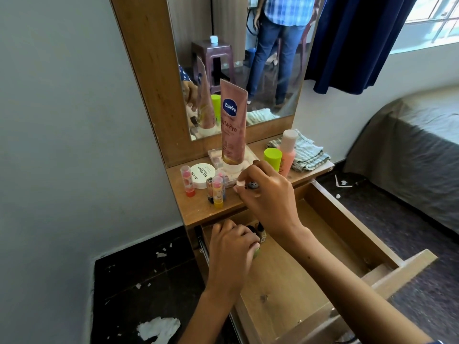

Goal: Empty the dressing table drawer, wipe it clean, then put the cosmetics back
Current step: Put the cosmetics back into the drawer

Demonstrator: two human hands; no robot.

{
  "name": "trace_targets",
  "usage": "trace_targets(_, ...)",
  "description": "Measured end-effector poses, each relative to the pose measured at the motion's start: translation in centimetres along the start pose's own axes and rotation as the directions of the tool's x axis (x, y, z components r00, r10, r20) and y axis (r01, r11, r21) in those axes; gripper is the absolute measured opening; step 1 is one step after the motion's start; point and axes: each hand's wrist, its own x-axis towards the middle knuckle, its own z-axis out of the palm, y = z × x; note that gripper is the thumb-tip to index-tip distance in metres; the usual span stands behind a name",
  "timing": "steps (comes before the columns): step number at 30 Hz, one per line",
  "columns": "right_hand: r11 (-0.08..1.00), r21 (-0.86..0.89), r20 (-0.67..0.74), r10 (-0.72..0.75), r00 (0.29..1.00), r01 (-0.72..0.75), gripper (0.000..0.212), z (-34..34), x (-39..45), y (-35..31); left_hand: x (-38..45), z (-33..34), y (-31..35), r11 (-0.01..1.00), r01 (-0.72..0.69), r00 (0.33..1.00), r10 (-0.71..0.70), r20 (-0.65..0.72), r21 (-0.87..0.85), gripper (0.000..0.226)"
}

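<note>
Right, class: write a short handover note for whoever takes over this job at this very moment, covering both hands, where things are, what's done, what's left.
Left hand is inside the drawer, gripping small bottles at its back left corner.
Right hand is over the tabletop, pinching a small item; what it is cannot be told.
On the tabletop: Vaseline tube, lip balm sticks, nail polish remover tub, peach bottle, cloth.
Done: drawer mostly emptied.
Left: remove the last bottles, wipe the drawer, put the cosmetics back.

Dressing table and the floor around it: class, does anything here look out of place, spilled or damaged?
Yes. White scraps, like torn paper or flaked paint, litter the dark floor left of the open drawer, with more on the right. The Vaseline tube stands on a clear case rather than the tabletop.
</note>
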Motion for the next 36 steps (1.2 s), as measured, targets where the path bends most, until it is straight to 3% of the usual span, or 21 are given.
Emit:
trace_targets(7, 0.953, 0.248, 0.094, 0.155, 0.984, -0.174, 0.018, -4.0, -2.7, 0.8, -0.2, 0.0, -0.3, 0.997, 0.008, 1.0, -0.009, -0.013, -0.072, 0.022)
trace_targets(12, 0.952, 0.092, 0.263, 0.258, 0.93, -0.291, 0.019, -5.5, -4.2, 3.0, -0.3, -0.2, -0.4, 0.99, 0.022, 1.0, -0.025, -0.018, -0.14, 0.015)
trace_targets(18, 0.948, -0.112, 0.387, 0.317, 0.866, -0.297, 0.015, -2.9, -5.8, 5.5, -0.3, -0.6, -0.2, 0.991, 0.057, 0.998, -0.055, 0.019, -0.119, 0.017)
trace_targets(36, 0.955, -0.194, 0.506, 0.293, 0.811, -0.224, 0.019, -0.2, -6.5, 6.1, -0.4, -0.7, -0.1, 0.993, 0.073, 0.995, -0.066, 0.073, -0.097, 0.017)
